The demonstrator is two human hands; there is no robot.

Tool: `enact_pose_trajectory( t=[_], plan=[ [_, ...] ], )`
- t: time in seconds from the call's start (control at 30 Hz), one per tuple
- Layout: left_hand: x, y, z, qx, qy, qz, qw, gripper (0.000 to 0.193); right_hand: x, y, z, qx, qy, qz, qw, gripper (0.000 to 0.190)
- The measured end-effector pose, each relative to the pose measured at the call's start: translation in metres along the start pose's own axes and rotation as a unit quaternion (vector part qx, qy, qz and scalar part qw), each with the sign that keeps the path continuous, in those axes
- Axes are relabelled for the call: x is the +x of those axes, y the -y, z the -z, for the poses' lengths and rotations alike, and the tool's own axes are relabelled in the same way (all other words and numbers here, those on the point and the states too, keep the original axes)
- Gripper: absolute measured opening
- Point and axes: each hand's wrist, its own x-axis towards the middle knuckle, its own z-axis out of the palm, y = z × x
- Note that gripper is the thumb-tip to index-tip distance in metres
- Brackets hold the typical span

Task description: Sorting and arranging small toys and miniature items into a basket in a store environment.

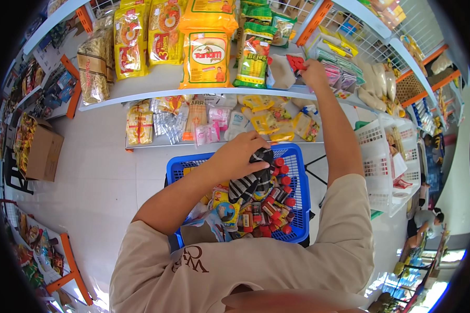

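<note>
My left hand grips a bunched black-and-white checked cloth above a blue plastic basket. Under the cloth, the basket holds several small red-capped bottles, a yellow packet with a cat picture and an open carton. My right hand reaches to the upper shelf, its fingertips pinching the edge of a red packet. That packet is at an open grey-white box, just right of the green noodle packs.
Yellow noodle packs and orange-yellow bags stand along the shelf edge. Mixed packets fill the lower shelf. White plastic baskets stand at my right, beyond a thin black stand leg. A cardboard box is at left; another person bends far right.
</note>
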Motion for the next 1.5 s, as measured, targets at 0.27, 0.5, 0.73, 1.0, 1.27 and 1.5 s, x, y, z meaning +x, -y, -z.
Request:
enact_pose_trajectory(
  t=[0.27,0.5,0.73,1.0,1.27,1.5],
  plan=[
    [0.001,0.000,0.002,-0.006,0.010,-0.002,1.000,0.038,0.012,-0.015,-0.026,-0.017,0.010,-0.060,0.998,0.032],
    [0.005,0.003,-0.001,-0.014,0.006,-0.012,1.000,0.037,0.001,-0.022,-0.025,-0.016,0.000,-0.058,0.998,0.036],
    [0.003,-0.001,0.001,-0.037,-0.110,-0.011,0.993,0.024,-0.115,0.107,0.068,0.403,0.077,0.001,0.912,0.051],
    [0.012,0.004,0.000,-0.288,-0.372,-0.042,0.881,0.030,-0.201,0.174,0.086,0.418,0.152,0.105,0.889,0.083],
    [0.001,-0.003,-0.013,-0.019,-0.141,-0.099,0.985,0.018,-0.182,0.164,0.110,0.570,-0.133,-0.034,0.810,0.056],
    [-0.016,-0.015,-0.066,0.051,0.237,-0.156,0.957,0.031,-0.206,0.149,0.064,0.640,-0.096,-0.133,0.750,0.058]
  ],
)
